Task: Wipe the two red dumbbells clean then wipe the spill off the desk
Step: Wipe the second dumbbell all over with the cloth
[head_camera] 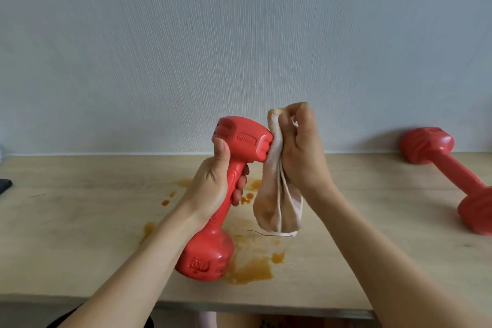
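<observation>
The left hand (213, 189) has its fingers wrapped round the handle of a red dumbbell (226, 194), thumb up against the upper head, and holds it tilted, clear of the surface (80, 221). The right hand (300, 152) has its fingers clenched on a bunched cloth (277, 194) and presses it against the end face of the upper head, just right of the left thumb; the loose folds hang below the right fingers.

The main risk, as I judge it, is the grip. If the handle is wet or sticky from the spill (250, 271), the weight could slide through the left fingers and drop into the orange puddle directly below them, splashing it wider. The hanging cloth tail sits close above the puddle and could dip in and carry residue back onto the head being wiped. The cloth already looks stained, so it may smear rather than clean.

The second dumbbell (452, 178) lies on the surface far right of the right fingers, well apart from the spill, near the wall (239, 34).

No containers are in view. A dark object (4, 185) at the left edge is too cut off to identify.
</observation>
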The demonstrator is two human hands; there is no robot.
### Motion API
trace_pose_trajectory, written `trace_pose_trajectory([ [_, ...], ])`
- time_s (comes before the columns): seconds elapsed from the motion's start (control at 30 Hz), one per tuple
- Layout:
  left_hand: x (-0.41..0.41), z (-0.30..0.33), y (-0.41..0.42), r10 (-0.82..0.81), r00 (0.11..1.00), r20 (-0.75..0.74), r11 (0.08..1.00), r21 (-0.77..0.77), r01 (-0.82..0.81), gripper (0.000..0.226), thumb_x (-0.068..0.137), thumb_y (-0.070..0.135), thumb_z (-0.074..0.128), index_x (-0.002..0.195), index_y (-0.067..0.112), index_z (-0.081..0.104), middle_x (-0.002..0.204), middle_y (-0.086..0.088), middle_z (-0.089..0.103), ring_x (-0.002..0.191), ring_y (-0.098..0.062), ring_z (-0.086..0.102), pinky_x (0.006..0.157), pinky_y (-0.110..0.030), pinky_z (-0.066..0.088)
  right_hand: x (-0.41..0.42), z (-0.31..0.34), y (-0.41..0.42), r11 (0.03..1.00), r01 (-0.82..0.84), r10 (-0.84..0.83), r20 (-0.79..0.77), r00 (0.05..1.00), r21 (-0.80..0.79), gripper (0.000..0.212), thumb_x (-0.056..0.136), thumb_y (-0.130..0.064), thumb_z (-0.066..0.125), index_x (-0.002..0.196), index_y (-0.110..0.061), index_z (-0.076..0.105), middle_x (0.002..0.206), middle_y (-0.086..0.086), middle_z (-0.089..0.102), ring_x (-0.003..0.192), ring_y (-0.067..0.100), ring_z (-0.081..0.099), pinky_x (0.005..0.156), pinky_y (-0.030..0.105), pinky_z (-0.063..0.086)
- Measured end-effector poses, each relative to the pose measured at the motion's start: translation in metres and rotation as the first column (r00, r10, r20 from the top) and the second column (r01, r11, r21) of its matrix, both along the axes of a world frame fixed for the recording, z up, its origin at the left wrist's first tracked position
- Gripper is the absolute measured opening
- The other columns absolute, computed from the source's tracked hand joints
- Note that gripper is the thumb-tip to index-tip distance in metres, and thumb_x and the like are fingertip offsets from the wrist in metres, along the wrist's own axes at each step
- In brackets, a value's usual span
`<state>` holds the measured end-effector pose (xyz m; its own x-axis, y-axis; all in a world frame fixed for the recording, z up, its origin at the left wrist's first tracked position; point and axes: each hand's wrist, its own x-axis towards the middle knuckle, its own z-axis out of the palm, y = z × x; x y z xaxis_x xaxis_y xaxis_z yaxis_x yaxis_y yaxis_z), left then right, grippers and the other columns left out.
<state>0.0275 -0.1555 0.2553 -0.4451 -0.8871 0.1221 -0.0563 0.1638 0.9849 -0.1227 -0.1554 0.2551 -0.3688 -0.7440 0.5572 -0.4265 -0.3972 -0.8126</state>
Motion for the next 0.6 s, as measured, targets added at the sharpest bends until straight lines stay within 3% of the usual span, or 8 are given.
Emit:
trace_pose_trajectory([
  [0.07,0.002,-0.001,-0.002,-0.019,0.999,-0.038,1.000,0.012,0.019,0.076,0.073,0.072,0.016,0.071,0.007,0.056,0.052,-0.001,0.051,0.042,-0.011,0.046,0.045,-0.022,0.043,-0.005,-0.002,-0.002,0.999,0.034,-0.034,0.017,0.999,0.022,0.018,0.100,-0.018,0.041,0.086,-0.029,0.041,0.097,0.011,0.054,0.083,0.019,0.051,0.067,0.012,0.037],
  [0.17,0.012,-0.004,-0.007,-0.080,0.993,-0.085,0.996,-0.031,0.078,0.084,0.060,0.089,0.033,0.074,0.010,0.058,0.058,0.001,0.055,0.047,-0.011,0.050,0.049,-0.021,0.045,-0.015,0.002,-0.002,0.996,0.081,-0.083,0.083,0.993,0.029,0.006,0.098,-0.018,0.044,0.093,-0.019,0.047,0.095,0.008,0.055,0.081,0.013,0.050,0.069,0.017,0.037],
  [0.27,0.020,-0.005,-0.014,-0.058,0.997,-0.051,0.987,-0.151,0.050,0.088,0.052,0.091,0.047,0.077,0.007,0.055,0.062,0.005,0.056,0.052,-0.009,0.054,0.054,-0.019,0.046,-0.018,0.017,0.005,0.993,0.092,-0.086,0.075,0.993,-0.078,0.005,0.096,-0.019,0.049,0.093,-0.022,0.051,0.094,0.005,0.057,0.081,0.009,0.052,0.070,0.013,0.038],
  [0.4,0.023,-0.004,-0.022,0.058,0.998,0.014,0.954,-0.296,-0.052,0.081,0.052,0.090,0.049,0.073,0.012,0.049,0.057,0.008,0.055,0.051,-0.007,0.053,0.054,-0.018,0.044,0.003,0.036,0.021,0.974,0.037,-0.061,-0.102,0.993,-0.223,0.014,0.089,-0.009,0.052,0.090,-0.022,0.058,0.097,0.000,0.056,0.087,-0.006,0.052,0.075,0.006,0.036],
  [0.5,0.026,-0.007,-0.028,0.178,0.977,0.115,0.905,-0.409,-0.116,0.076,0.051,0.094,0.042,0.072,0.021,0.049,0.051,0.007,0.056,0.048,-0.005,0.054,0.054,-0.022,0.046,0.019,0.036,0.027,0.969,-0.025,-0.037,-0.248,0.968,-0.244,0.014,0.088,-0.004,0.054,0.089,-0.011,0.066,0.096,0.001,0.057,0.088,0.002,0.055,0.076,0.013,0.043],
  [0.6,0.026,-0.010,-0.030,0.273,0.945,0.179,0.872,-0.461,-0.165,0.065,0.053,0.091,0.043,0.073,0.029,0.047,0.053,0.007,0.055,0.049,-0.004,0.057,0.055,-0.027,0.048,0.030,0.029,0.035,0.954,-0.079,-0.036,-0.373,0.927,-0.288,0.018,0.085,-0.009,0.051,0.090,-0.006,0.069,0.097,0.004,0.060,0.089,0.015,0.059,0.073,0.030,0.050],
])
